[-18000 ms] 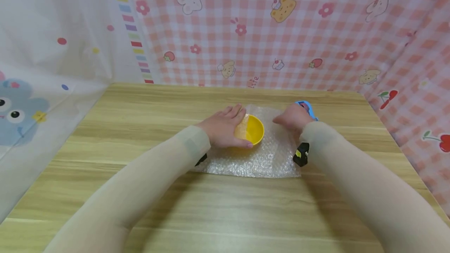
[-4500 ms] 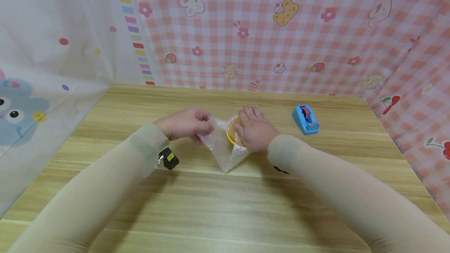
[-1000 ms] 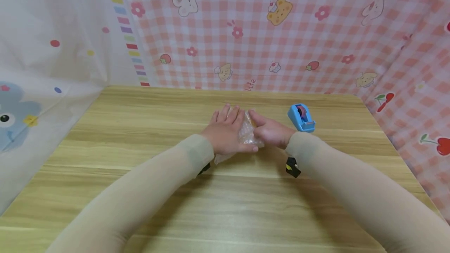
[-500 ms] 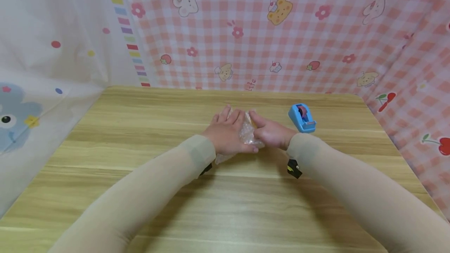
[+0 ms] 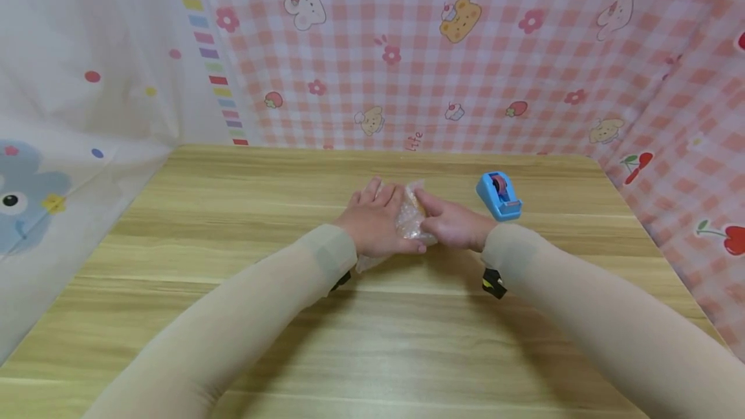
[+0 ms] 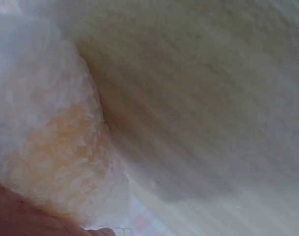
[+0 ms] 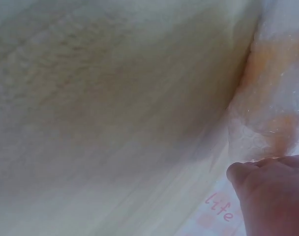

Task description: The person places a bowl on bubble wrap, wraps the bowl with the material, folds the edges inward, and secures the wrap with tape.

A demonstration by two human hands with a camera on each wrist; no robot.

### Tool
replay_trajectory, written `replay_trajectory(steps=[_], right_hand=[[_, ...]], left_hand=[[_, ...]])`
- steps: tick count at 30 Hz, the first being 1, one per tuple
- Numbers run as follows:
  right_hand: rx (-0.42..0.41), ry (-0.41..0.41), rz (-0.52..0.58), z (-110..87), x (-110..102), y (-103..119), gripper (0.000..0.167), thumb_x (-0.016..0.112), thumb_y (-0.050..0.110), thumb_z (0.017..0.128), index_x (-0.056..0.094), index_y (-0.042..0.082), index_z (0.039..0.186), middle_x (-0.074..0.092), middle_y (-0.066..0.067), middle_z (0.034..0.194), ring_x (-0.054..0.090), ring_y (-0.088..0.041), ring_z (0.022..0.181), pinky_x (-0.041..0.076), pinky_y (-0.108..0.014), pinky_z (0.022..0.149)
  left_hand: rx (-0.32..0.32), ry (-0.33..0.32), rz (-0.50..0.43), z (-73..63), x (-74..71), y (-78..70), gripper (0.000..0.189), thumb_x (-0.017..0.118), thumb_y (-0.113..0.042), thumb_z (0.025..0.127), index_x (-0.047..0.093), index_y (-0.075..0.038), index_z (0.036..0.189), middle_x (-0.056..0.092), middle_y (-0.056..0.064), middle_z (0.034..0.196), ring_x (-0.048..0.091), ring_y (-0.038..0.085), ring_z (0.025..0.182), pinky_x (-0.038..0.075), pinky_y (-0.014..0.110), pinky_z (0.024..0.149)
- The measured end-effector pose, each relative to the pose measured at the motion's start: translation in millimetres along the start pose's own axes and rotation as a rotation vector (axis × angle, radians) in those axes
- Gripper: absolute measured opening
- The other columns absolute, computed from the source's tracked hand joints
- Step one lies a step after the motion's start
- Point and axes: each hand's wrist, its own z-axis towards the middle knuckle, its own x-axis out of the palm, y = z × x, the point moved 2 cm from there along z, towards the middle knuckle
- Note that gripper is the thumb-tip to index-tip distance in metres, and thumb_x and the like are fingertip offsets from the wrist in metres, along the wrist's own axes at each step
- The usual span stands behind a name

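Observation:
Bubble wrap [image 5: 410,218] is folded over a yellow bowl, which shows only as an orange-yellow tint [image 6: 66,142] through the layers in the wrist views. My left hand [image 5: 375,225] lies on top of the bundle with fingers spread, its thumb along the near side. At the bundle's right side, my right hand [image 5: 456,220] grips the wrap with thumb and fingers, knuckles showing in the right wrist view. A corner of the wrap pokes out below my left hand, and another rises at the far side between the hands.
A blue tape dispenser [image 5: 499,196] with a pinkish roll stands to the right, behind my right wrist. The wooden table [image 5: 407,341] ends at a pink checked curtain [image 5: 349,50] at the back. A white curtain hangs at the left.
The wrap lay spread under the uncovered yellow bowl, then was folded in from the sides over it. In the last half second my right hand has shifted slightly right; my left stays put.

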Motion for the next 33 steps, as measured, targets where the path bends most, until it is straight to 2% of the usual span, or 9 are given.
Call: replay_trajectory(steps=[6, 11, 14, 19, 22, 24, 26, 29, 33], right_hand=[[0.0, -0.018, -0.067, -8.2, -0.9, -3.4, 0.076, 0.043, 0.031, 0.108, 0.005, 0.012, 0.171, 0.009, -0.014, 0.178, 0.015, -0.038, 0.163, 0.015, -0.057, 0.131], [0.001, -0.081, -0.078, -17.1, -5.4, -8.3, 0.072, 0.041, 0.036, 0.111, 0.008, 0.012, 0.171, 0.016, -0.017, 0.176, 0.018, -0.041, 0.162, 0.018, -0.059, 0.13], [0.001, -0.169, -0.085, -23.3, -13.0, -10.9, 0.066, 0.038, 0.035, 0.113, 0.017, 0.009, 0.17, 0.025, -0.019, 0.174, 0.026, -0.041, 0.16, 0.024, -0.059, 0.129], [-0.02, -0.393, -0.077, -34.2, -36.2, -15.8, 0.052, 0.038, 0.024, 0.114, 0.039, -0.002, 0.159, 0.052, -0.023, 0.158, 0.049, -0.04, 0.147, 0.043, -0.056, 0.119], [0.027, -0.498, -0.078, -42.0, -53.7, -24.4, 0.051, 0.038, 0.027, 0.113, 0.046, -0.002, 0.154, 0.06, -0.024, 0.148, 0.059, -0.039, 0.134, 0.048, -0.055, 0.113], [0.09, -0.524, -0.084, -47.0, -64.8, -32.6, 0.053, 0.037, 0.032, 0.113, 0.047, 0.0, 0.154, 0.059, -0.024, 0.149, 0.059, -0.038, 0.13, 0.047, -0.057, 0.112], [0.166, -0.522, -0.091, -51.3, -74.4, -41.8, 0.057, 0.037, 0.038, 0.113, 0.046, 0.003, 0.157, 0.056, -0.024, 0.151, 0.058, -0.038, 0.126, 0.048, -0.059, 0.108], [0.255, -0.497, -0.136, -56.1, -85.9, -55.8, 0.058, 0.037, 0.041, 0.113, 0.046, 0.004, 0.157, 0.052, -0.026, 0.154, 0.055, -0.042, 0.129, 0.047, -0.063, 0.109], [0.327, -0.467, -0.2, -59.7, -94.4, -71.6, 0.057, 0.039, 0.039, 0.112, 0.05, -0.002, 0.151, 0.054, -0.031, 0.148, 0.055, -0.045, 0.124, 0.048, -0.064, 0.106]], left_hand=[[0.003, -0.001, 0.016, 0.3, 0.1, -0.8, 0.125, 0.051, -0.089, 0.087, 0.001, -0.009, 0.17, 0.008, 0.011, 0.179, -0.003, 0.037, 0.165, 0.011, 0.062, 0.131], [-0.002, 0.002, 0.021, 0.9, 0.1, -1.6, 0.126, 0.051, -0.089, 0.087, 0.002, -0.009, 0.17, 0.008, 0.01, 0.179, -0.002, 0.036, 0.165, 0.011, 0.061, 0.132], [-0.005, 0.006, 0.019, 1.1, 0.0, -1.7, 0.126, 0.051, -0.089, 0.087, 0.002, -0.009, 0.17, 0.007, 0.01, 0.179, -0.003, 0.037, 0.165, 0.01, 0.061, 0.132], [-0.01, 0.009, 0.019, 0.5, -0.5, -1.4, 0.126, 0.051, -0.089, 0.086, 0.001, -0.01, 0.17, 0.006, 0.01, 0.179, -0.004, 0.036, 0.165, 0.009, 0.06, 0.132], [-0.007, 0.01, 0.024, 0.4, -0.7, -1.1, 0.126, 0.051, -0.089, 0.086, 0.001, -0.01, 0.171, 0.006, 0.01, 0.179, -0.004, 0.036, 0.166, 0.01, 0.06, 0.132], [-0.005, 0.014, 0.029, 0.8, -0.3, -0.9, 0.126, 0.05, -0.089, 0.086, 0.0, -0.01, 0.17, 0.006, 0.009, 0.179, -0.004, 0.036, 0.165, 0.01, 0.06, 0.132], [-0.005, 0.02, 0.035, 1.3, -0.3, -0.5, 0.126, 0.05, -0.09, 0.087, -0.001, -0.01, 0.17, 0.006, 0.009, 0.179, -0.004, 0.036, 0.165, 0.01, 0.06, 0.132], [-0.006, 0.025, 0.042, 1.7, -0.3, -0.4, 0.126, 0.049, -0.09, 0.086, -0.002, -0.01, 0.17, 0.006, 0.009, 0.179, -0.004, 0.036, 0.165, 0.01, 0.06, 0.132], [-0.005, 0.018, 0.048, 1.0, -0.9, -0.9, 0.127, 0.049, -0.09, 0.086, 0.0, -0.01, 0.17, 0.007, 0.009, 0.179, -0.002, 0.036, 0.165, 0.011, 0.06, 0.132]])
